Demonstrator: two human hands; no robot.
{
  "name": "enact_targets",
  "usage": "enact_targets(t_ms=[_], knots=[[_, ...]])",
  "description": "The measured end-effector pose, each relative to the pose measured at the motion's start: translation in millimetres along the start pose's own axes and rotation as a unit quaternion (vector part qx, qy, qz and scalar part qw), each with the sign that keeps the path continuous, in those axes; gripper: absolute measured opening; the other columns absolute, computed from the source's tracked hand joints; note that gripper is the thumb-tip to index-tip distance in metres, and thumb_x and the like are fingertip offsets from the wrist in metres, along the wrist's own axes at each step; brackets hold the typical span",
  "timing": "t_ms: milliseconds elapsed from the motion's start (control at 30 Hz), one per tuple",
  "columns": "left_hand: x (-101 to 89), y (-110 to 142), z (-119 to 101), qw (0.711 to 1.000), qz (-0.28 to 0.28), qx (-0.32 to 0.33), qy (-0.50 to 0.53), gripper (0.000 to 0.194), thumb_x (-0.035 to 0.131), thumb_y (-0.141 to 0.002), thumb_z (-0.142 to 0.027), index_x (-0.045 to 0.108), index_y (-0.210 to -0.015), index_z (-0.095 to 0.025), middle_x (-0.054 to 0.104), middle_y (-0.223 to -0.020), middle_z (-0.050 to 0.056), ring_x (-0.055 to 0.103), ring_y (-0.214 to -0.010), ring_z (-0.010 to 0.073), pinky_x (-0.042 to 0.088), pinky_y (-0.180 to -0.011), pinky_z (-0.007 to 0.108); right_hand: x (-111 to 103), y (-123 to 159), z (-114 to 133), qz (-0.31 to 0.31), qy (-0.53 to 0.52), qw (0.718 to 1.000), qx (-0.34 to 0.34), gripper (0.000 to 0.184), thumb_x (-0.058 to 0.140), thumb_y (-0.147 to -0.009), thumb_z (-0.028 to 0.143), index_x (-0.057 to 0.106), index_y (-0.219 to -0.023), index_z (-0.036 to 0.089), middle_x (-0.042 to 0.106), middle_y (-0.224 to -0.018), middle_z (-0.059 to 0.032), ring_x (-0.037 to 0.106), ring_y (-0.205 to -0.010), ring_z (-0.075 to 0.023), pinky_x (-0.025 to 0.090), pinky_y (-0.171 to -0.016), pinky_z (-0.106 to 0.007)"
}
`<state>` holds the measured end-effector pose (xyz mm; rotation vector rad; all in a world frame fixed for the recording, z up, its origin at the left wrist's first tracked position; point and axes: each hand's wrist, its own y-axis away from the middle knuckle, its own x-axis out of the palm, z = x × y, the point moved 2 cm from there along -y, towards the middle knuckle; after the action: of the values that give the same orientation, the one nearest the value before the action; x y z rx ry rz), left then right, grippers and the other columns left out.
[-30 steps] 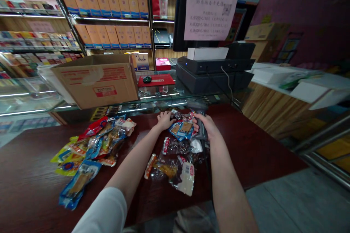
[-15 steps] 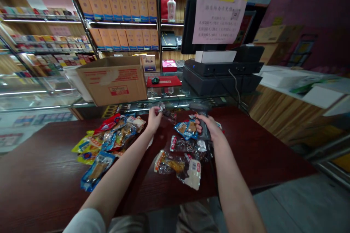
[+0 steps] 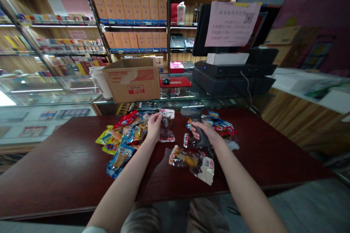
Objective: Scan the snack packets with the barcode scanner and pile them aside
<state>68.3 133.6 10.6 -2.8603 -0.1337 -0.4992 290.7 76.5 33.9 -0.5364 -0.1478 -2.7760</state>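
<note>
My left hand [image 3: 154, 126] is closed in a pinch on the top of a clear snack packet [image 3: 166, 131] with dark contents and a red-and-white label. My right hand [image 3: 208, 133] is wrapped around the handle of a dark handheld barcode scanner [image 3: 202, 139]; its head, blurred, points toward the counter. Under and beside the scanner lie more packets, partly hidden by the hand. Nearer to me rests a clear packet with a brown drumstick-like piece [image 3: 190, 160]. A heap of red, yellow and blue packets [image 3: 131, 133] lies left of my left hand, with a blue packet [image 3: 119, 160] at its front.
Several packets [image 3: 222, 127] lie right of the scanner on the dark red table [image 3: 68, 164]. Behind, a glass counter holds an open cardboard box [image 3: 131, 83], a mouse [image 3: 166, 81] on a red mat, and a black cash register [image 3: 232, 80] with a monitor. Stocked shelves stand beyond.
My left hand has drawn left from the packets near the scanner, lifting a clear packet. The scanner has moved left over the remaining packets, uncovering those on the right. The view has turned left.
</note>
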Motion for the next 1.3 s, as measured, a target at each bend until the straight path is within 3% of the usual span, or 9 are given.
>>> enact_targets(t_ms=[267, 700, 967, 1067, 1133, 1200, 1300], knots=[[-4.7, 2.1, -2.2, 0.991, -0.013, 0.039, -0.127, 0.007, 0.055, -0.086, -0.025, 0.053, -0.083, -0.019, 0.058, -0.076, 0.0, 0.057, -0.071, 0.0129, 0.046, -0.07, 0.025, 21.6, -0.5, -16.2, 0.029, 0.009, 0.999, 0.022, 0.034, 0.072, -0.073, 0.036, 0.059, -0.098, 0.016, 0.049, -0.056, 0.0074, 0.038, -0.037, -0.005, 0.029, -0.036, -0.019], [0.0, 10.7, -15.9, 0.949, -0.052, 0.101, -0.293, 0.005, 0.054, -0.085, -0.02, 0.054, -0.081, -0.02, 0.063, -0.081, 0.005, 0.061, -0.079, 0.0187, 0.047, -0.077, 0.031, 33.1, 4.1, -11.7, 0.036, 0.009, 0.999, 0.022, 0.03, 0.073, -0.073, 0.037, 0.056, -0.088, 0.017, 0.048, -0.054, 0.0077, 0.037, -0.037, -0.0042, 0.028, -0.036, -0.019], [1.7, 11.9, -18.2, 0.952, -0.019, 0.135, -0.273, 0.006, 0.048, -0.088, -0.023, 0.053, -0.086, -0.02, 0.064, -0.079, 0.003, 0.063, -0.074, 0.0154, 0.048, -0.073, 0.028, 27.1, 2.8, -11.7, 0.031, -0.008, 0.999, 0.018, 0.031, 0.073, -0.073, 0.036, 0.057, -0.092, 0.017, 0.048, -0.055, 0.0075, 0.037, -0.037, -0.0045, 0.027, -0.035, -0.019], [-3.5, 13.5, -42.2, 0.917, -0.023, 0.187, -0.35, 0.01, 0.047, -0.09, -0.027, 0.054, -0.091, -0.02, 0.066, -0.085, 0.005, 0.065, -0.077, 0.0168, 0.049, -0.073, 0.028, 23.8, 4.5, -6.7, 0.027, -0.013, 1.0, 0.009, 0.032, 0.072, -0.074, 0.035, 0.057, -0.094, 0.017, 0.048, -0.055, 0.0074, 0.037, -0.037, -0.0047, 0.028, -0.036, -0.019], [-10.8, 14.1, -62.9, 0.876, -0.05, 0.202, -0.435, 0.013, 0.045, -0.091, -0.028, 0.055, -0.094, -0.02, 0.067, -0.089, 0.007, 0.065, -0.079, 0.0192, 0.049, -0.073, 0.03, 21.2, 5.9, -2.0, 0.023, -0.014, 1.0, 0.001, 0.031, 0.072, -0.074, 0.035, 0.057, -0.094, 0.017, 0.049, -0.056, 0.007, 0.038, -0.038, -0.0049, 0.028, -0.037, -0.02], [-20.8, 13.0, -79.8, 0.824, -0.082, 0.178, -0.532, 0.016, 0.044, -0.091, -0.028, 0.057, -0.097, -0.019, 0.068, -0.091, 0.01, 0.066, -0.083, 0.0242, 0.048, -0.074, 0.034, 17.8, 6.8, 2.6, 0.016, -0.011, 1.0, -0.009, 0.031, 0.072, -0.074, 0.035, 0.057, -0.094, 0.017, 0.049, -0.057, 0.007, 0.038, -0.038, -0.0048, 0.028, -0.037, -0.02], [-37.1, 8.5, -89.2, 0.764, -0.11, 0.082, -0.631, 0.024, 0.041, -0.092, -0.025, 0.058, -0.106, -0.015, 0.069, -0.093, 0.016, 0.066, -0.087, 0.0312, 0.048, -0.073, 0.039, 11.2, 6.8, 7.4, 0.004, -0.005, 1.0, -0.02, 0.033, 0.073, -0.073, 0.036, 0.057, -0.095, 0.017, 0.048, -0.057, 0.0073, 0.037, -0.038, -0.0047, 0.027, -0.036, -0.02]])
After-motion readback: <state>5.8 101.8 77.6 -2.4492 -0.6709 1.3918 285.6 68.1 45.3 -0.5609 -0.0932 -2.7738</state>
